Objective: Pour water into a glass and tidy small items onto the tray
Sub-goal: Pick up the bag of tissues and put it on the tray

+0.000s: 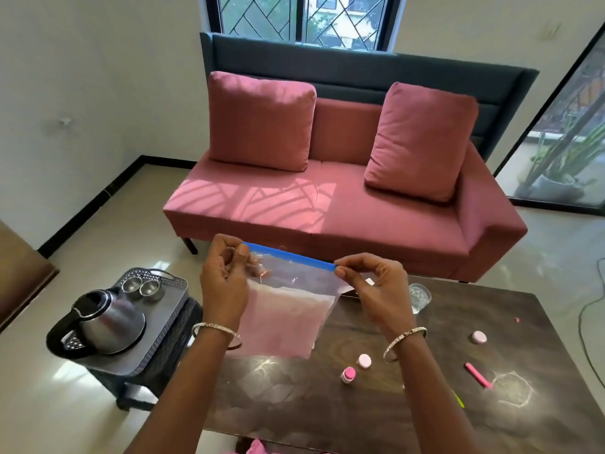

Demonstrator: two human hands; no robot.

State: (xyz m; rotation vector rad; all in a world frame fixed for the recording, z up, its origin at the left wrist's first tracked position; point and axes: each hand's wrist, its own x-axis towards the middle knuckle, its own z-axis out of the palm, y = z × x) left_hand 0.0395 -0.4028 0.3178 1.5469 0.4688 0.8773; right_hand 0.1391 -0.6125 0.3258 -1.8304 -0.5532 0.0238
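counting here: one kettle (104, 317), two steel cups (131, 284) (149, 287), one glass (419, 298), one zip bag (288, 309), two pink discs (364, 360) (479, 337), two cushions (260, 121) (422, 139)

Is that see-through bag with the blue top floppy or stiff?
Probably floppy: the bag hangs limp below where the left hand and right hand pinch its blue strip. It looks light, since pinches alone hold it up. Its glossy plastic may be slippery.

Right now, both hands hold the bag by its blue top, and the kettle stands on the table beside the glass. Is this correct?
Not quite. The kettle is not on the table beside the glass; it stands on the tray, left of the table, as the head view shows. The left hand and right hand do pinch the bag by its blue top.
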